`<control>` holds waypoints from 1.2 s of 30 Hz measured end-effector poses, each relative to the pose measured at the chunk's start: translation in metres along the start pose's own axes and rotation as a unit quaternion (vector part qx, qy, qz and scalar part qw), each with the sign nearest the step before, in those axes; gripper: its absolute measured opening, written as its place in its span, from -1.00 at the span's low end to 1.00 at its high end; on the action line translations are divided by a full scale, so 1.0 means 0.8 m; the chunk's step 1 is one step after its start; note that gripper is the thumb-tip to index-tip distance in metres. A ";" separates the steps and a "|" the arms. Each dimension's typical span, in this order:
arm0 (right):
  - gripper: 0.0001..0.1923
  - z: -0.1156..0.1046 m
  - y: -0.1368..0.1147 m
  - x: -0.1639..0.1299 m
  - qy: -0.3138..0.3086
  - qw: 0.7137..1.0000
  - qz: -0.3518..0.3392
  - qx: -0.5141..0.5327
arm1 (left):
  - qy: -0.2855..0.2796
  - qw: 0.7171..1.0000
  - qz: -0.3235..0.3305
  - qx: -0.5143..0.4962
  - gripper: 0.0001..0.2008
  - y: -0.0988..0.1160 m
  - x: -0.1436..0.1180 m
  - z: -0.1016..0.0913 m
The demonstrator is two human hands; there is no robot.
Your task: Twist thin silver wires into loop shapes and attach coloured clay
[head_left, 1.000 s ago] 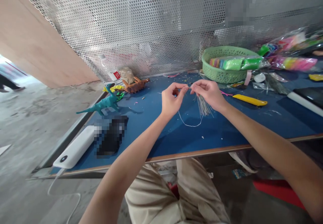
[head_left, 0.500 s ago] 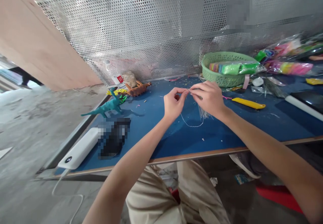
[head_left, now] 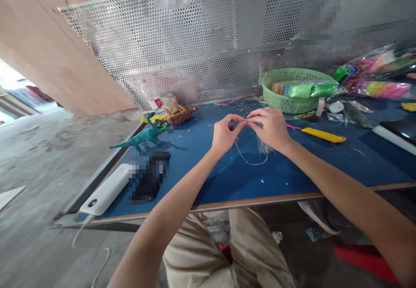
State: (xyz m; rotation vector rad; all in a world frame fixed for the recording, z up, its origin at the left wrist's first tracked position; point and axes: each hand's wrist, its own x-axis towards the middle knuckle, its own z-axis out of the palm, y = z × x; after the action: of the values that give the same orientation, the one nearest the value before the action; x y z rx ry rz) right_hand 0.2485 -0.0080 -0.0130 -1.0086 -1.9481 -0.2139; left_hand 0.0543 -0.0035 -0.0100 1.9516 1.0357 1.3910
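A person seated at a blue worktable [head_left: 292, 171] works a thin white thread [head_left: 251, 161] between both hands, knees in beige trousers just under the near edge. At the table's near left corner lie a white power bank [head_left: 105, 189] and, beside it, a dark blurred object. Above the table's middle, the left hand [head_left: 225, 133] and the right hand [head_left: 272, 127] meet fingertip to fingertip, thumb and forefinger of each pinched narrowly on the thread, which droops in a loop to the tabletop below them. A bundle of thin wires [head_left: 264, 146] fans out under the right hand; whether that hand grips it cannot be told. Farther right lies a yellow comb-like tool [head_left: 323, 135]. Toward the back stand a teal toy dinosaur [head_left: 139, 137], an orange toy dinosaur [head_left: 180, 115] and a green basket [head_left: 286, 102] of coloured packets, against a perforated metal screen [head_left: 211, 41].
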 end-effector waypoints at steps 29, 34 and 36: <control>-0.72 0.011 0.005 0.009 -0.112 0.912 0.199 0.342 | 0.031 0.987 0.132 0.088 -0.83 0.002 0.007 -0.003; -0.79 -0.002 0.004 0.010 -0.096 0.944 0.150 0.279 | 0.036 0.999 0.028 0.005 -0.72 -0.003 0.010 0.000; -0.84 -0.004 -0.002 0.009 -0.070 0.979 0.096 0.163 | 0.042 0.998 -0.016 -0.037 -0.69 -0.004 0.009 0.003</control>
State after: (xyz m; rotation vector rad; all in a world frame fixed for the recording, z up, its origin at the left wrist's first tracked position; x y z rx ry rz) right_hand 0.2479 -0.0064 -0.0047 -1.0032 -1.9162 0.2849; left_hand 0.0572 0.0045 -0.0092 1.8303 1.0343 1.4830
